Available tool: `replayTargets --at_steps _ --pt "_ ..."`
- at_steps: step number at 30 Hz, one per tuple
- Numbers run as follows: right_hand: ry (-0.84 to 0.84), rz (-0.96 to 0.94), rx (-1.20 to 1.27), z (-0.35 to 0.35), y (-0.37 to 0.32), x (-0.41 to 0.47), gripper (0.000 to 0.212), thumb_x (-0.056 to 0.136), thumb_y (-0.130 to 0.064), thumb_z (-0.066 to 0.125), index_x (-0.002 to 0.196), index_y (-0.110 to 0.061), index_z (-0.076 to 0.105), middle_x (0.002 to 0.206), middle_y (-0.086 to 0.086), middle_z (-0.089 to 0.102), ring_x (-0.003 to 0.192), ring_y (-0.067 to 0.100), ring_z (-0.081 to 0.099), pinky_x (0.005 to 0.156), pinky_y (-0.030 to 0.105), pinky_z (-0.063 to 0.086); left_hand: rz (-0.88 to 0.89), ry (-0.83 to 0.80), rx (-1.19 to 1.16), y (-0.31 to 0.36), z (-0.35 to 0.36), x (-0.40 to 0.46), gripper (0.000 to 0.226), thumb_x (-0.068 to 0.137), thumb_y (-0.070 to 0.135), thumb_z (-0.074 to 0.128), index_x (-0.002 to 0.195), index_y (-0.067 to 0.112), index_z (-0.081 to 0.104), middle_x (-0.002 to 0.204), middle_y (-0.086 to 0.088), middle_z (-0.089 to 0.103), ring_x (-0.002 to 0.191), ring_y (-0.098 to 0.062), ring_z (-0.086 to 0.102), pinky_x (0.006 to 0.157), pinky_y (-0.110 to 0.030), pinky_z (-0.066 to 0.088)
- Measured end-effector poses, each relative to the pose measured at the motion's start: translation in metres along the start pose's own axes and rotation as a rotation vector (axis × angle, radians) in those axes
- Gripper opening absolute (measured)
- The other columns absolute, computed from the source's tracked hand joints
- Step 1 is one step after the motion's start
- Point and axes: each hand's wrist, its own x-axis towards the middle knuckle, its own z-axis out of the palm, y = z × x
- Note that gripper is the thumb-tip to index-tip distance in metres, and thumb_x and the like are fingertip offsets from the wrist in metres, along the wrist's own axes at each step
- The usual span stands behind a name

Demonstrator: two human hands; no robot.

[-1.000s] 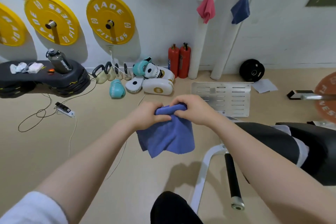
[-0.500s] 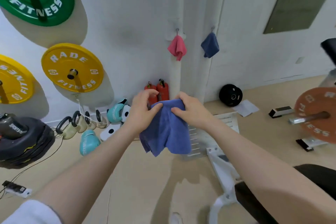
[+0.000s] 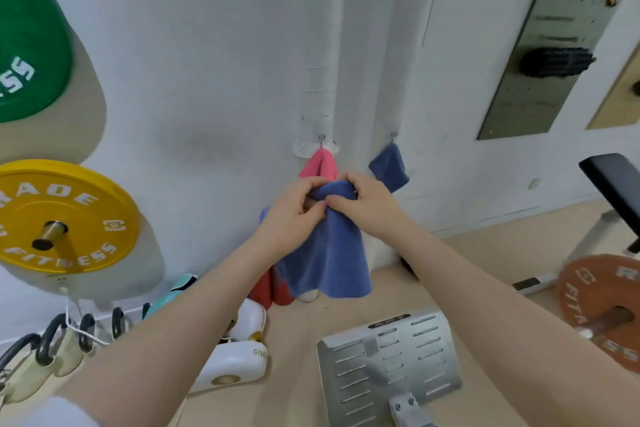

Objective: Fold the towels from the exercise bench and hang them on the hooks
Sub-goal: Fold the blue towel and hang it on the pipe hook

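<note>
Gripping blue towel: left hand, right hand.

White wall, beige floor, yellow wt plate.

Both hands, left & right, have lifted the periwinkle-blue terry towel up toward 12 o'clock, closer to the wall. It's now right in front of the hung pink cloth, w/ the hung navy cloth at approx 2 o'clock. Thumbs now nearly touching at the bunched top edge. Black padded surface now at 3 o'clock.
</note>
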Motion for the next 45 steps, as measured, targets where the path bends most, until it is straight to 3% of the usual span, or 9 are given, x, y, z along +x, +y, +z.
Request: replayTargets --at_steps 6,11,15,19,23,29,31,39,45 --pt "0.006 0.088 0.242 0.009 -0.003 0.117 0.013 0.081 -0.015 0.053 0.086 -0.004 0.056 0.079 0.008 0.054 0.076 0.019 0.05 0.068 0.036 0.043 0.071 -0.071 0.017 -0.047 -0.045 0.119 0.035 0.087 0.011 0.06 0.121 0.013 0.05 0.1 -0.001 0.057 0.08 -0.009 0.054 0.074 -0.013 0.045" --pt "-0.032 0.033 0.321 0.002 -0.011 0.204 0.042 0.075 0.019 0.038 0.1 -0.008 0.059 0.095 0.016 0.059 0.085 0.02 0.056 0.061 0.016 0.049 0.105 -0.103 0.035 -0.066 -0.093 0.216 0.024 0.084 0.015 0.063 0.105 0.024 0.053 0.088 0.005 0.058 0.078 -0.01 0.053 0.071 -0.012 0.044" --pt "0.041 -0.079 0.213 -0.011 -0.011 0.267 0.038 0.077 0.009 0.048 0.093 -0.022 0.063 0.087 0.004 0.065 0.073 0.006 0.058 0.062 0.017 0.045 0.149 -0.118 0.008 -0.069 -0.113 0.28 0.02 0.086 0.017 0.062 0.103 0.025 0.054 0.096 -0.003 0.064 0.09 -0.023 0.061 0.083 -0.032 0.051" --pt "0.21 -0.183 0.143 -0.035 -0.016 0.323 0.025 0.087 0.001 0.054 0.092 -0.023 0.061 0.088 -0.008 0.063 0.076 -0.008 0.057 0.072 0.008 0.044 0.247 -0.094 0.008 -0.061 -0.129 0.345 0.015 0.089 0.016 0.056 0.086 0.03 0.051 0.087 0.0 0.062 0.082 -0.015 0.057 0.077 -0.029 0.046" --pt "0.363 -0.212 0.092 -0.071 -0.023 0.389 0.024 0.088 -0.007 0.055 0.089 -0.031 0.058 0.106 0.0 0.06 0.095 0.013 0.057 0.091 0.03 0.045 0.361 -0.021 -0.011 -0.038 -0.138 0.414 0.017 0.086 0.017 0.056 0.078 0.031 0.049 0.078 0.0 0.059 0.073 -0.016 0.054 0.074 -0.037 0.048" --pt "0.501 -0.335 0.091 -0.13 -0.045 0.476 0.021 0.092 -0.005 0.046 0.097 -0.016 0.064 0.083 -0.007 0.064 0.077 0.002 0.058 0.073 0.008 0.046 0.512 0.059 0.013 -0.004 -0.147 0.511 0.02 0.092 0.016 0.048 0.081 0.032 0.047 0.071 0.008 0.057 0.06 -0.004 0.053 0.067 -0.023 0.048" --pt "0.531 -0.355 0.085 -0.147 -0.045 0.505 0.023 0.092 -0.006 0.046 0.099 -0.016 0.066 0.088 -0.003 0.067 0.083 0.006 0.06 0.079 0.014 0.048 0.519 0.088 0.047 0.003 -0.147 0.54 0.018 0.093 0.015 0.046 0.082 0.029 0.047 0.068 0.006 0.056 0.055 -0.003 0.052 0.062 -0.022 0.047" --pt "0.622 -0.338 -0.011 -0.201 -0.026 0.595 0.021 0.087 -0.012 0.05 0.091 -0.023 0.068 0.091 0.001 0.068 0.091 0.017 0.062 0.093 0.043 0.049 0.554 0.353 0.394 0.014 -0.138 0.634 0.017 0.092 0.026 0.05 0.101 0.012 0.053 0.088 0.0 0.058 0.08 -0.018 0.051 0.07 -0.027 0.038" --pt "0.619 -0.329 -0.092 -0.194 -0.011 0.625 0.02 0.09 -0.012 0.049 0.101 -0.016 0.065 0.092 0.006 0.068 0.087 0.018 0.06 0.082 0.024 0.048 0.507 0.542 0.451 0.0 -0.123 0.645 0.023 0.093 0.032 0.043 0.102 0.011 0.047 0.087 -0.004 0.057 0.075 -0.023 0.051 0.065 -0.035 0.04"
